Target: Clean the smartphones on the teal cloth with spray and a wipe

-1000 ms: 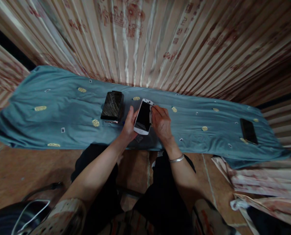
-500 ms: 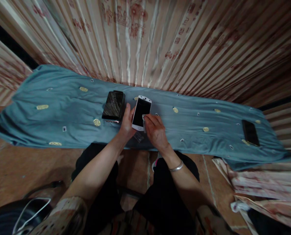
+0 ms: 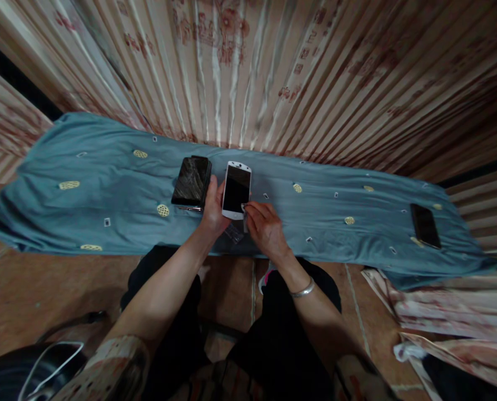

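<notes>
A white smartphone (image 3: pixel 237 189) with a dark screen is held above the cloth, its screen facing up. My left hand (image 3: pixel 215 210) grips it along the left edge, thumb up beside the frame. At the phone's lower right corner, my right hand (image 3: pixel 266 227) pinches a small whitish wipe (image 3: pixel 244 208) against the screen's edge. Below the phone, a crumpled clear plastic wrapper (image 3: pixel 234 233) lies on the cloth. A stack of dark phones or tablets (image 3: pixel 192 181) rests just left of my left hand; the top one has a marbled, shiny face.
A blue cloth (image 3: pixel 118 189) with yellow pineapple prints covers the long low bench. Another black phone (image 3: pixel 426 225) lies at its right end. Behind the bench hangs a pleated curtain (image 3: pixel 231 83). A white cable (image 3: pixel 50 367) loops over a dark round object at lower left.
The phone has turned slightly more upright and shifted a little left. My right hand has slid the wipe down from mid-screen towards the phone's lower right corner.
</notes>
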Demonstrator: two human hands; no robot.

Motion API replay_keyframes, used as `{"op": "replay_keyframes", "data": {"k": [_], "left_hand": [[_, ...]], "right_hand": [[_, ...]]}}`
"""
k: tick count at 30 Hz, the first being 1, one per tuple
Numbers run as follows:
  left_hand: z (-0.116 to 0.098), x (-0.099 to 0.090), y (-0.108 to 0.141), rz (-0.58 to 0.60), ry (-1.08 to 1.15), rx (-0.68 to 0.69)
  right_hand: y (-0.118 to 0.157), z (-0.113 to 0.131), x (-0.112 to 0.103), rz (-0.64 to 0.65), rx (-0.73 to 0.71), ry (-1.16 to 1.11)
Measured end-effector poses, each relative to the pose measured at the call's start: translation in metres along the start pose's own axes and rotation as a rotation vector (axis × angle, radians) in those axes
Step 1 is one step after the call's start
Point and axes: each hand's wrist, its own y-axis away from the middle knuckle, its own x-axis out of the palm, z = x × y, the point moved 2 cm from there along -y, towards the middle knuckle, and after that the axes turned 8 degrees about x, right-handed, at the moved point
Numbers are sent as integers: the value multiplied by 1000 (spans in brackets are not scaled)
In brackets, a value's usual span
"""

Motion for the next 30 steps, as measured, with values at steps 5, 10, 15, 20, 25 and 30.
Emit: {"op": "replay_keyframes", "data": {"k": [5, 10, 15, 20, 25, 30], "left_hand": [[-1, 2, 2, 36, 16, -12], [2, 5, 4, 43, 18, -45], [5, 2, 1, 35, 4, -56], [7, 1, 0, 29, 5, -40], [11, 6, 1, 22, 23, -51], [15, 16, 1, -6, 26, -104]], "right_hand": [[-3, -20, -2, -91, 73, -71], [-7, -36, 0, -116, 302, -342], [-11, -38, 6, -73, 567, -669], [-12, -32, 14, -27, 830, -1100], [-12, -23, 15, 32, 952, -1323], [-11, -25, 12, 42, 1030, -1340]]}}
